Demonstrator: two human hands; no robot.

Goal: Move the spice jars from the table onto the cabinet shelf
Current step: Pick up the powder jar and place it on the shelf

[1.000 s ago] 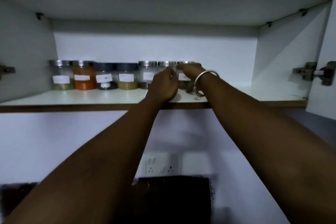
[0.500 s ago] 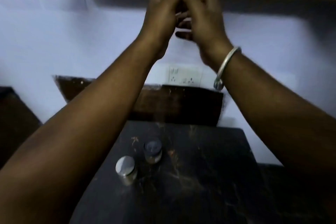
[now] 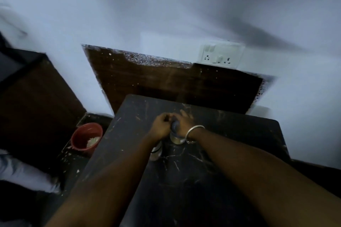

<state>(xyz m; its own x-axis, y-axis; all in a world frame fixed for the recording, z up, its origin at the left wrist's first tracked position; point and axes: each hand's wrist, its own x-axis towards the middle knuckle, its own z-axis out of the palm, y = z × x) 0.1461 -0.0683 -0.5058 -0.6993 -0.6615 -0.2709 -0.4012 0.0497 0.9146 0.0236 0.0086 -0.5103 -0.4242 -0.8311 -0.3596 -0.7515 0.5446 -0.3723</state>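
Two spice jars stand on the dark scratched table (image 3: 230, 153). The dark-lidded jar (image 3: 176, 135) sits between my two hands. A silver-lidded jar (image 3: 156, 151) is partly hidden under my left wrist. My left hand (image 3: 160, 125) has its fingers curled and presses against the left side of the dark lid. My right hand (image 3: 184, 120), with a metal bangle on the wrist, lies against the lid's right side with its fingers stretched past it. Motion blur hides whether either hand grips the jar. The cabinet shelf is out of view.
A red bucket (image 3: 86, 138) with white contents stands on the floor left of the table. Behind the table is a dark wooden panel (image 3: 175, 83), and on the white wall above it a socket plate (image 3: 220, 56). A dark cabinet (image 3: 33, 97) stands at the left.
My view has swung down from the shelf to the table. Both hands left the row of jars on the shelf and came down to the dark-lidded jar.
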